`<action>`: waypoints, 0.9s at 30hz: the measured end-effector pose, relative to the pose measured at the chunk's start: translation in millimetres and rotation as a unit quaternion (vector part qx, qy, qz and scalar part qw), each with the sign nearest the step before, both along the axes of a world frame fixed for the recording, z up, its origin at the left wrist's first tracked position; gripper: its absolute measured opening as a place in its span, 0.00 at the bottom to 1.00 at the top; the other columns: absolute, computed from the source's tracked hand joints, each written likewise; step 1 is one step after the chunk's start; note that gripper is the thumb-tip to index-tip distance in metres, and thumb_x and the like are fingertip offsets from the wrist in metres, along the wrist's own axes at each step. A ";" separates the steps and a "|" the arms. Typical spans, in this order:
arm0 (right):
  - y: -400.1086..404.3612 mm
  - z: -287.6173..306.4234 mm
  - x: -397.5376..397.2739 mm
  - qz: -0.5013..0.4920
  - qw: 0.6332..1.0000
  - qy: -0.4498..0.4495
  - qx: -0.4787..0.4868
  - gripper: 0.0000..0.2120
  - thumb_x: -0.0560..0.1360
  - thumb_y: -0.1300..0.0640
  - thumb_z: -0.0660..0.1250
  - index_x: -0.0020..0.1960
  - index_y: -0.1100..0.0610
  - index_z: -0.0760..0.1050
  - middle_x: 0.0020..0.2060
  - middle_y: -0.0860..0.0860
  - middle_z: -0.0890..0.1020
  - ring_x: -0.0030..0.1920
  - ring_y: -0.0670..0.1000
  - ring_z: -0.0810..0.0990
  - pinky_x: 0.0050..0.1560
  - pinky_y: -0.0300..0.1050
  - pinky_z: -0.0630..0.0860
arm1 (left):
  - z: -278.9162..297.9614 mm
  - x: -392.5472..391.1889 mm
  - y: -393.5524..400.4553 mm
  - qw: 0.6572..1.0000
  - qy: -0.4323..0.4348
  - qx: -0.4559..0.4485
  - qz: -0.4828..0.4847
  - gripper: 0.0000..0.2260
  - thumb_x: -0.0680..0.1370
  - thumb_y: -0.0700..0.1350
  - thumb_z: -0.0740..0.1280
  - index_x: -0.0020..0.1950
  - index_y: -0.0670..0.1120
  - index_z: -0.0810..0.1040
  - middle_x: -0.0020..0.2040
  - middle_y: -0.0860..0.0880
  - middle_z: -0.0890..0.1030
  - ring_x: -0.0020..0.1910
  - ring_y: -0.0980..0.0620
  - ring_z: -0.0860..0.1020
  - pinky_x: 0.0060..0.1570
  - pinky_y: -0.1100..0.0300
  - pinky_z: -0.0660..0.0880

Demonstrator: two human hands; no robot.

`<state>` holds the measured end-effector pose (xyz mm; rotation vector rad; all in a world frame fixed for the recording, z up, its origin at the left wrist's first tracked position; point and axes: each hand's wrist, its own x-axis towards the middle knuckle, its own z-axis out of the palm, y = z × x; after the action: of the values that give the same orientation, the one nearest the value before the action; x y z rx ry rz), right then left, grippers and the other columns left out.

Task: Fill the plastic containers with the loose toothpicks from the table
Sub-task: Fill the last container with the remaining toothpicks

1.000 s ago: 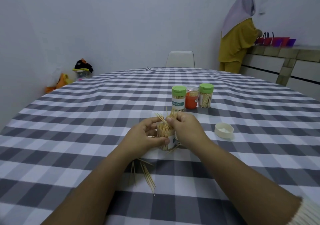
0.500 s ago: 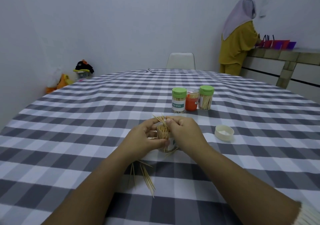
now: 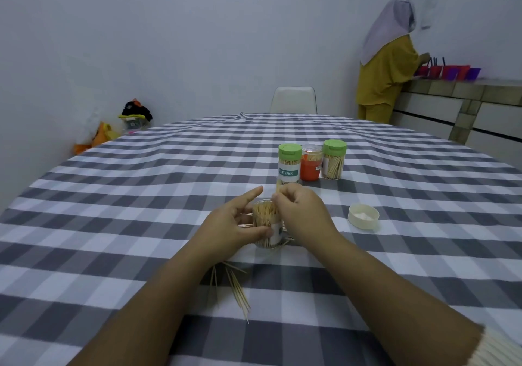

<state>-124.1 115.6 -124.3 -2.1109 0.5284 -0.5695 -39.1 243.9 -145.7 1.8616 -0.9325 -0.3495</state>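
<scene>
An open clear plastic container point(image 3: 267, 221), packed with toothpicks, stands upright on the checked tablecloth between my hands. My left hand point(image 3: 233, 223) holds its left side with thumb and fingers, the index finger stretched out above it. My right hand point(image 3: 303, 210) pinches a few toothpicks point(image 3: 278, 187) just above the container's mouth. Several loose toothpicks point(image 3: 236, 288) lie on the cloth under my left forearm, a few more at the container's base. The container's white lid point(image 3: 363, 216) lies to the right.
Behind stand two green-capped toothpick jars point(image 3: 289, 163) point(image 3: 334, 159) with an orange jar point(image 3: 311, 166) between them. A white chair point(image 3: 293, 100) sits at the table's far edge. A person in yellow point(image 3: 387, 63) stands at a counter at the right.
The bundle of toothpicks sticking out has gone down into the container. My right hand has lifted slightly with a few toothpicks, and my left index finger has straightened.
</scene>
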 end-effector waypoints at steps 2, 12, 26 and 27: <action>-4.6 -0.3 -1.3 0.020 0.997 -0.004 0.074 0.07 0.79 0.54 0.60 0.53 0.54 0.74 0.49 0.53 0.81 0.49 0.50 0.79 0.50 0.52 0.79 | 0.4 0.4 -0.4 1.000 0.003 0.001 0.004 0.36 0.71 0.42 0.75 0.73 0.61 0.63 0.60 0.51 0.78 0.58 0.54 0.78 0.55 0.53 0.79; -7.3 -7.3 -2.9 0.098 0.994 -0.048 0.006 0.18 0.82 0.55 0.57 0.70 0.46 0.69 0.66 0.47 0.75 0.64 0.47 0.73 0.57 0.39 0.74 | 1.6 0.3 -0.2 1.000 0.009 -0.003 0.006 0.37 0.71 0.42 0.74 0.74 0.60 0.61 0.59 0.51 0.79 0.58 0.52 0.79 0.57 0.51 0.78; -2.6 -3.8 -8.6 0.158 0.981 0.023 -0.111 0.21 0.80 0.48 0.59 0.71 0.51 0.68 0.75 0.45 0.62 0.73 0.47 0.60 0.70 0.45 0.60 | -1.4 3.3 0.8 1.000 0.000 -0.012 0.029 0.39 0.71 0.43 0.75 0.76 0.57 0.58 0.60 0.57 0.76 0.56 0.60 0.77 0.47 0.70 0.76; -3.4 -3.8 -9.4 0.167 0.981 0.023 -0.097 0.23 0.79 0.48 0.62 0.73 0.50 0.66 0.74 0.44 0.62 0.73 0.46 0.60 0.68 0.42 0.60 | -1.8 3.4 1.3 0.999 0.001 -0.013 0.032 0.38 0.71 0.43 0.74 0.75 0.56 0.59 0.60 0.57 0.76 0.56 0.60 0.77 0.47 0.69 0.76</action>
<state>-133.5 112.2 -128.1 -2.3381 0.1384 -0.3921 -35.8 245.1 -147.5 1.8626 -0.8704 -0.3007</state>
